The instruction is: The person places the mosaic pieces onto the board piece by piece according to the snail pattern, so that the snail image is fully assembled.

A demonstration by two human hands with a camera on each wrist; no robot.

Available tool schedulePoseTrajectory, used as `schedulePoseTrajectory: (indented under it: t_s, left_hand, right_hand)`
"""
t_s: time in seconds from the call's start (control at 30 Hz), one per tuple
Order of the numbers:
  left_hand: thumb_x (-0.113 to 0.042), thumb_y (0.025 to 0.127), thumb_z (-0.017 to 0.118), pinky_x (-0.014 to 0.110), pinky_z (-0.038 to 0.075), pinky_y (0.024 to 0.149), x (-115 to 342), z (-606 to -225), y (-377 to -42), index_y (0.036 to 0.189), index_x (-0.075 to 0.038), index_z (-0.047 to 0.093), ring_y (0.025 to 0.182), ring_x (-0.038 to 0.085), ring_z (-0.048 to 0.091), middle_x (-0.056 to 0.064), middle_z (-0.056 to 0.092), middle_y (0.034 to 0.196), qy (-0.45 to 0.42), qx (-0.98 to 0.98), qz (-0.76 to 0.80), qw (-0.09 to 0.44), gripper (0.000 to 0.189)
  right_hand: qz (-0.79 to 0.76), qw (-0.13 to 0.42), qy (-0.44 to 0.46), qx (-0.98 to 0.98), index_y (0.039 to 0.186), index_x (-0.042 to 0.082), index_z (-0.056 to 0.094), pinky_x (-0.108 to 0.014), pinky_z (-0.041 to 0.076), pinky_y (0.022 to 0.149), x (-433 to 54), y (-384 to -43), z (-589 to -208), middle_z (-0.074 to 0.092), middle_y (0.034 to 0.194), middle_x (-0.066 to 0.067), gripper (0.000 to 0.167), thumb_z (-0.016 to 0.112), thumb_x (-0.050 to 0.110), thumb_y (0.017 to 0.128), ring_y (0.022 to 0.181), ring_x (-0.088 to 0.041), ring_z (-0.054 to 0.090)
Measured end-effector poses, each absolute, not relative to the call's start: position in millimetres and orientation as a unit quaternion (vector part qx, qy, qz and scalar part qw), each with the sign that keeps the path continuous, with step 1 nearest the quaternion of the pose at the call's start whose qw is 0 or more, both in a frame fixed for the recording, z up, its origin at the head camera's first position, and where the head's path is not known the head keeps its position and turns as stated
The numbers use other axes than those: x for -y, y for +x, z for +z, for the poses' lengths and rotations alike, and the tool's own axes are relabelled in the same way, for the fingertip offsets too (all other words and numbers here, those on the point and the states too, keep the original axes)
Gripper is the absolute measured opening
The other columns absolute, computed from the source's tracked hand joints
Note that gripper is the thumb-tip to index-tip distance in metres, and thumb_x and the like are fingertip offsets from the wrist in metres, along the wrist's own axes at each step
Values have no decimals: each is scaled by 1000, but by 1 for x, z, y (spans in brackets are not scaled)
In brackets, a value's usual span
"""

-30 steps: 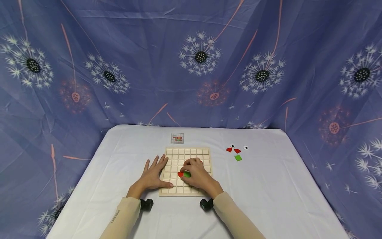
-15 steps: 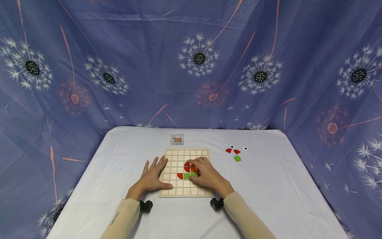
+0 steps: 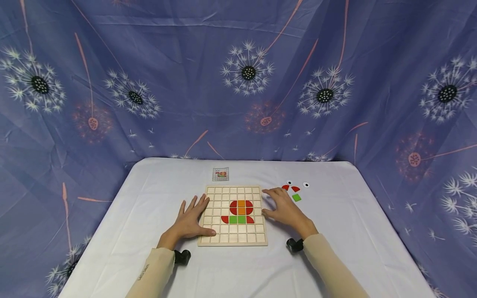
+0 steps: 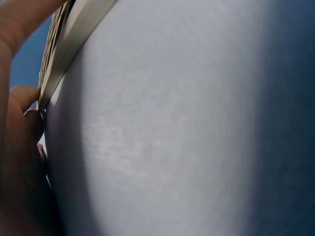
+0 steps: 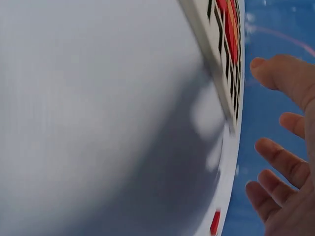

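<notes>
A square wooden grid board (image 3: 218,240) lies on the white table, with red, orange and green tiles set in its cells. Two orange tiles (image 3: 241,207) sit between rounded red pieces, and two green tiles (image 3: 237,219) lie below with a red quarter piece (image 3: 225,219) at the left end and another at the right. My left hand (image 3: 189,221) rests spread on the board's left edge, thumb over the lower-left cells. Just off the board's right edge, my right hand (image 3: 286,209) hovers with fingers apart and nothing between them; the right wrist view shows its loose fingers (image 5: 283,157).
To the right lie two red quarter pieces (image 3: 295,189), a green tile (image 3: 296,198) and two eye discs (image 3: 306,185). A small pattern card (image 3: 221,174) lies behind the board. A blue dandelion-print curtain (image 3: 186,82) hangs around the table.
My right hand has lifted off the tiles and moved right, past the board's edge, uncovering the red, orange and green pieces. The left hand has stayed on the board.
</notes>
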State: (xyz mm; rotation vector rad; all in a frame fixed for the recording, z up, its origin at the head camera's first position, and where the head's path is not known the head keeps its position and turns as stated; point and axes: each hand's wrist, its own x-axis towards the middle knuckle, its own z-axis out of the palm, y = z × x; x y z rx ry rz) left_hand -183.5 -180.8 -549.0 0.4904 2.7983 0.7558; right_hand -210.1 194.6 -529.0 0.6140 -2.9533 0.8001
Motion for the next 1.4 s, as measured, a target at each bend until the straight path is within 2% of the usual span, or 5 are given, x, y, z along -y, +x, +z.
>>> schedulePoseTrajectory:
  t_s: [0.3,0.57,0.83,1.1,1.4]
  left_hand:
    - [-69,66,84,66,-7,124,181,-549,-185,166,-12,22,160,41,7,10,13,174,167,-946,258,99,130]
    - [-69,66,84,65,-8,125,181,-548,-185,166,-12,22,160,40,6,9,13,174,166,-945,261,103,130]
    - [-68,67,84,66,-8,125,181,-547,-184,166,-12,21,160,40,5,10,13,174,165,-946,259,104,130]
    - [-67,66,85,66,-7,124,180,-546,-183,165,-12,22,160,41,7,10,14,174,163,-946,260,106,130]
    - [-69,66,85,66,-7,125,180,-547,-183,165,-12,22,160,41,7,10,14,174,164,-947,256,104,130]
  right_hand:
    - [293,15,138,946,151,13,50,-65,33,119,-243,-217,-528,43,156,-20,78,83,40,86,152,-42,29]
    - [303,26,69,950,162,8,29,-78,22,116,-266,-221,-531,24,165,-29,105,84,49,82,154,-53,9]
    - [321,18,-5,947,162,-3,15,-71,26,119,-268,-217,-539,18,163,-35,115,82,48,83,151,-54,13]
    - [328,14,-44,944,158,-9,26,-67,39,111,-266,-214,-545,32,153,-39,102,78,40,86,137,-52,31]
    - [311,24,-45,949,141,-12,51,-58,44,101,-267,-218,-553,54,131,-33,66,73,26,91,121,-46,43]
